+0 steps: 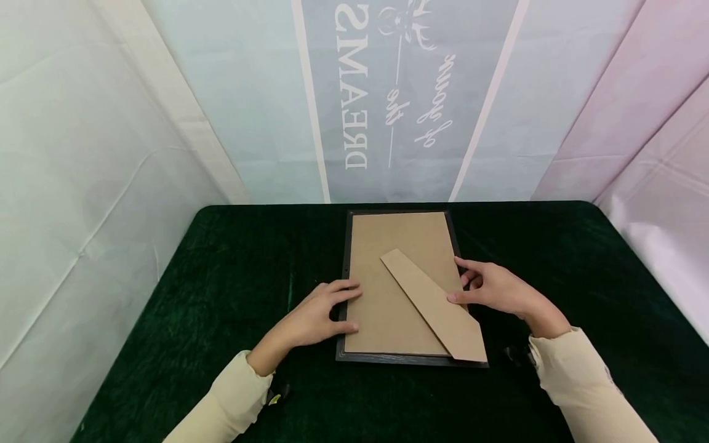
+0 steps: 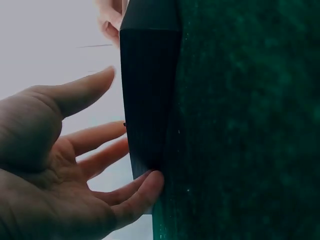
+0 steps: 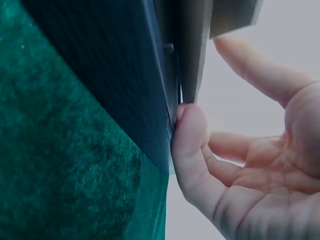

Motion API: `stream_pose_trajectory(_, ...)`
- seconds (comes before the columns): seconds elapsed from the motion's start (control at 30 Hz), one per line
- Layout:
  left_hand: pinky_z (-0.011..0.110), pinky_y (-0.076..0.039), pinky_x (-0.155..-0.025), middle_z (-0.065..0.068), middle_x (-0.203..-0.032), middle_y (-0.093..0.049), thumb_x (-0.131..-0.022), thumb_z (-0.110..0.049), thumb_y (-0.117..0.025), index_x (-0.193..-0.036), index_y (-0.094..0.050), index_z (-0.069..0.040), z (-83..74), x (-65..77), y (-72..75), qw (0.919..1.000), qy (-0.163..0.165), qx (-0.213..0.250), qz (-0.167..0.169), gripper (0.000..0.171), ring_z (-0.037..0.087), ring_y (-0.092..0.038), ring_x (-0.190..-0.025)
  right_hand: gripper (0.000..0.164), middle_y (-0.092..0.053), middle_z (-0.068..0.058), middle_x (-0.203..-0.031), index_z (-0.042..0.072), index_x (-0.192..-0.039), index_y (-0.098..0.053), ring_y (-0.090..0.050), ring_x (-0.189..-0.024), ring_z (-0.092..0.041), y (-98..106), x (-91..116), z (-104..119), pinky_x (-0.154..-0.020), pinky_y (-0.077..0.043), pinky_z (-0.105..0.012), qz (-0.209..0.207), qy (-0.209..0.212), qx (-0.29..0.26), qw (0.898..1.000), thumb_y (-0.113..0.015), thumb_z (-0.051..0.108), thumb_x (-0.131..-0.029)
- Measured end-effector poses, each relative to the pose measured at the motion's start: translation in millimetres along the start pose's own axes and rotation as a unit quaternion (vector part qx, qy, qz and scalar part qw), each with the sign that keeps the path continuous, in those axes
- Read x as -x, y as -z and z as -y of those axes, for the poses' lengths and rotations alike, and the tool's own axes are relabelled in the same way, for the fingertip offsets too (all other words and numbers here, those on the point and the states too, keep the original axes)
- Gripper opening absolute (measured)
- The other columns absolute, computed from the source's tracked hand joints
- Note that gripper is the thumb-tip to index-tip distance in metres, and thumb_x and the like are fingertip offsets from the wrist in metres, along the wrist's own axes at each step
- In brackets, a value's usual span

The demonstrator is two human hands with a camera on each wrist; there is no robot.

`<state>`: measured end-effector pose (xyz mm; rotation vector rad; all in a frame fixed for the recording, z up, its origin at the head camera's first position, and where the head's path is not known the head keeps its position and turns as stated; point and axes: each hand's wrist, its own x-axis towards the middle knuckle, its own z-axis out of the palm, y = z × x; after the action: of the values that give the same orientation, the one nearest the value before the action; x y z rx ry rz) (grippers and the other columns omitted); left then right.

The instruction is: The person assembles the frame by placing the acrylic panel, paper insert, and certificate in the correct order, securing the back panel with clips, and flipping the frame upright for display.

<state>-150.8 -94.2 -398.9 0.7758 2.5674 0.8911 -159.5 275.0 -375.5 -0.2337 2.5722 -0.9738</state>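
Note:
A dark picture frame [image 1: 412,359] lies on the green cloth, its tan backing board [image 1: 382,307] facing up. A slanted easel leg [image 1: 432,301] lies over the board, its wide end reaching the frame's lower right corner. My right hand [image 1: 495,289] pinches the board at its right edge. In the right wrist view, one fingertip [image 3: 190,125] sits at the gap between the frame's side [image 3: 115,75] and the board [image 3: 192,60], with the thumb against the leg [image 3: 235,17]. My left hand [image 1: 316,314] rests on the left rim with fingers spread, fingertips over the board's edge.
The table has a dark green velvety cloth [image 1: 249,264] and rounded far corners. Behind it hangs a pale printed fabric backdrop [image 1: 266,92] with mirrored lettering. White fabric [image 1: 83,184] hangs along the left side, pinkish fabric [image 1: 653,166] along the right.

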Motion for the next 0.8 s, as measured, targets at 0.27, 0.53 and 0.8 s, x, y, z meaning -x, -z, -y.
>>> stream_pose_trajectory(0.27,0.045,-0.042,-0.105,-0.003,-0.162,-0.032,-0.085,-0.038,-0.079,-0.15,-0.046,-0.02,-4.1,0.6,-3.0,0.9979,0.004,-0.058,0.027,0.075,0.023,-0.039,-0.13,0.092,-0.064,-0.006,-0.098,-0.003,-0.154,-0.03,-0.057,-0.072,-0.015,-4,-2,1,-0.057,-0.047,-0.027,-0.021,0.005,0.047,0.999,-0.072,0.048,-0.088)
stream_pose_trajectory(0.53,0.043,-0.042,-0.103,-0.005,-0.164,-0.028,-0.084,-0.04,-0.079,-0.151,-0.043,-0.021,-3.6,1.5,-4.4,0.9973,0.008,-0.065,0.032,0.078,0.021,-0.038,-0.129,0.091,-0.065,-0.007,-0.099,-0.002,-0.153,-0.032,-0.049,-0.064,-0.014,-9,-2,8,-0.054,-0.041,-0.027,-0.037,-0.005,0.103,0.994,-0.068,0.052,-0.09)
stream_pose_trajectory(0.8,0.041,-0.042,-0.101,-0.005,-0.163,-0.029,-0.084,-0.039,-0.079,-0.151,-0.044,-0.019,-2.6,0.9,-3.7,0.9978,-0.002,-0.06,0.026,0.078,0.021,-0.039,-0.126,0.104,-0.063,-0.007,-0.102,-0.007,-0.153,-0.027,-0.055,-0.067,-0.012,-8,-1,12,-0.058,-0.045,-0.027,-0.026,0.006,0.103,0.994,-0.068,0.061,-0.086)
